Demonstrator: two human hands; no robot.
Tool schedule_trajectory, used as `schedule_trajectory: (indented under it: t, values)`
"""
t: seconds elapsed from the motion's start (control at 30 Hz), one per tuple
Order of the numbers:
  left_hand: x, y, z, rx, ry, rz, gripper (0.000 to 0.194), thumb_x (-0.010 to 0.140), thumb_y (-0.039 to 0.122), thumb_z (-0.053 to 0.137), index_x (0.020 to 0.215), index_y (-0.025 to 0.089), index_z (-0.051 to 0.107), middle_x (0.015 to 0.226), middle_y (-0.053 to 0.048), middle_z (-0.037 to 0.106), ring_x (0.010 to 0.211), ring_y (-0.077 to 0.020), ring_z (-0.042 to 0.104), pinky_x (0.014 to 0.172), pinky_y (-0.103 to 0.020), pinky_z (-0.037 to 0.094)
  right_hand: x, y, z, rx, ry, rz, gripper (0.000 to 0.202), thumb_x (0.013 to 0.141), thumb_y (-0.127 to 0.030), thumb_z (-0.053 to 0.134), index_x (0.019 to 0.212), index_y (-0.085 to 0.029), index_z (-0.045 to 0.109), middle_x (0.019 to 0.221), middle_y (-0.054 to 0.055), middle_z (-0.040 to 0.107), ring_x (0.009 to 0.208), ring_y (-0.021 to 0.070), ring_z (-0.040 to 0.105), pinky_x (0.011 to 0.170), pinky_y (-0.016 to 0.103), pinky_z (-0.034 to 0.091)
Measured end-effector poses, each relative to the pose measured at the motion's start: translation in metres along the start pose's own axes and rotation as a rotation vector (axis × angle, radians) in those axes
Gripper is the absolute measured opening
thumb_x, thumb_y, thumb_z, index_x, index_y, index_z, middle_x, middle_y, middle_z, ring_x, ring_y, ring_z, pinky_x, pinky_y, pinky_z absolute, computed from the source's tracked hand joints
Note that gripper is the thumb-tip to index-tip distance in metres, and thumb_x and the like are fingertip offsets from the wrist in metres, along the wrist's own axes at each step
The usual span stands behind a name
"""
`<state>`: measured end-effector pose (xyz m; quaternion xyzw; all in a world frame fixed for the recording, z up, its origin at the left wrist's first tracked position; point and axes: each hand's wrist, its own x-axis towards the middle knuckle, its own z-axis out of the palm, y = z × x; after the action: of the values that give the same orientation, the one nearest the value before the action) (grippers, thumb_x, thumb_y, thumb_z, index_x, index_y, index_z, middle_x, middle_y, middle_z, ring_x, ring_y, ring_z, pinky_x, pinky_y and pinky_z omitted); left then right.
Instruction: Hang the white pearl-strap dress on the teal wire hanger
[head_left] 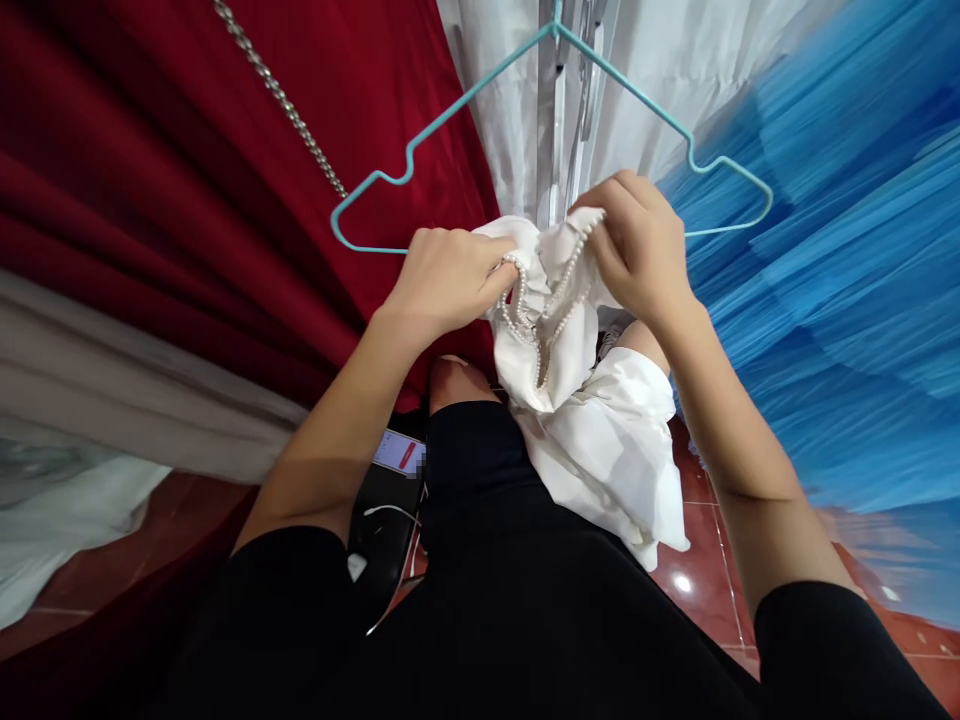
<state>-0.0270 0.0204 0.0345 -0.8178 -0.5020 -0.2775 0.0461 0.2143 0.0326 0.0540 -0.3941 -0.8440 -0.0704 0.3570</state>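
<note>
A white garment (615, 450) with pearl-like beads along its neckline hangs between my hands, and its lower part drapes over my leg. My left hand (457, 272) pinches the beaded edge on the left side. On the other side my right hand (639, 235) grips the beaded edge, its fingers closed round the cloth. The beaded opening is spread into a V between the two hands. Just beyond them hangs a light-blue hanger (480, 88), whose bottom bar passes behind my hands and the garment.
Red fabric (337, 90) with a shiny beaded chain (277, 92) hangs at left. Blue tulle (847, 300) fills the right side. White cloth (495, 80) and a metal rack post (555, 130) stand behind the hanger. A phone (400, 452) and white cable (390, 510) lie beside my left leg.
</note>
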Motion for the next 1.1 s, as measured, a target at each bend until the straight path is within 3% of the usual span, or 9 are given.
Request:
schedule_trajectory:
  t: [0.13,0.33,0.53,0.63,0.73,0.87,0.97,1.03,1.1]
  values:
    - [0.000,-0.008,-0.001,0.030,0.011,0.014,0.015,0.088,0.028,0.055,0.077,0.022,0.064,0.073,-0.007,0.061,0.082,-0.0309,0.065,0.086,-0.048,0.050,0.024,0.007,0.033,-0.113,-0.163,0.306,0.042,0.102,-0.039,0.045,0.064,-0.021,0.046,0.061,0.006,0.053,0.067,0.0209,0.055,0.069,0.035,0.040]
    - [-0.034,0.006,0.010,-0.158,0.264,0.095,0.027,0.087,0.019,0.055,0.109,0.025,0.068,0.115,-0.010,0.069,0.116,-0.0313,0.062,0.102,-0.049,0.050,0.001,0.011,0.032,-0.124,-0.028,0.236,0.047,0.098,-0.044,0.046,0.058,-0.023,0.032,0.049,0.000,0.030,0.054,0.0147,0.039,0.062,0.033,0.029]
    - [-0.094,-0.024,0.033,-0.565,0.492,-0.398,0.012,0.087,0.033,0.055,0.095,0.024,0.054,0.076,0.000,0.057,0.064,-0.0137,0.054,0.056,-0.030,0.043,0.003,0.009,0.017,-0.172,-0.106,0.231,0.046,0.096,-0.042,0.046,0.058,-0.023,0.030,0.050,-0.001,0.026,0.053,0.0134,0.032,0.062,0.035,0.025]
    - [-0.085,-0.065,0.018,-0.641,0.657,-0.557,0.039,0.080,0.051,0.065,0.082,0.022,0.039,0.065,0.005,0.036,0.054,-0.0073,0.038,0.053,-0.026,0.032,0.004,0.011,0.014,-0.189,-0.141,0.261,0.044,0.095,-0.042,0.047,0.058,-0.023,0.035,0.050,0.000,0.029,0.056,0.0150,0.036,0.064,0.036,0.026]
    - [-0.054,-0.087,-0.023,-0.661,0.830,-0.489,0.050,0.066,0.043,0.074,0.076,0.021,0.030,0.066,0.004,0.028,0.058,-0.0075,0.039,0.060,-0.028,0.034,0.003,0.009,0.012,-0.171,-0.153,0.280,0.042,0.095,-0.041,0.047,0.059,-0.022,0.040,0.051,0.002,0.034,0.059,0.0165,0.041,0.067,0.036,0.027]
    - [-0.009,-0.062,-0.076,-0.468,1.025,-0.271,0.035,0.058,0.024,0.065,0.069,0.023,0.031,0.076,0.000,0.031,0.063,-0.0108,0.031,0.059,-0.031,0.030,0.000,0.000,0.012,-0.127,-0.127,0.269,0.042,0.096,-0.041,0.047,0.059,-0.020,0.042,0.052,0.002,0.035,0.062,0.0161,0.043,0.069,0.035,0.031]
    - [0.011,-0.022,-0.090,-0.370,0.820,-0.162,0.028,0.069,0.016,0.066,0.076,0.025,0.039,0.087,-0.002,0.046,0.067,-0.0134,0.040,0.062,-0.034,0.039,-0.004,-0.003,0.013,-0.121,-0.102,0.262,0.043,0.096,-0.039,0.047,0.058,-0.019,0.041,0.052,0.001,0.032,0.061,0.0147,0.042,0.071,0.034,0.034]
    - [0.015,0.001,-0.085,-0.388,0.656,-0.082,0.023,0.081,0.017,0.066,0.083,0.026,0.045,0.090,-0.001,0.052,0.073,-0.0156,0.050,0.067,-0.036,0.048,-0.006,-0.002,0.013,-0.130,-0.091,0.256,0.043,0.095,-0.038,0.047,0.057,-0.019,0.040,0.053,0.001,0.032,0.060,0.0144,0.041,0.070,0.034,0.034]
    - [0.014,0.018,-0.072,-0.386,0.647,0.002,0.018,0.087,0.019,0.065,0.087,0.027,0.048,0.089,-0.001,0.055,0.080,-0.0176,0.058,0.074,-0.037,0.053,-0.007,0.001,0.012,-0.129,-0.079,0.234,0.044,0.095,-0.039,0.047,0.056,-0.019,0.039,0.052,0.001,0.031,0.059,0.0142,0.040,0.069,0.034,0.034]
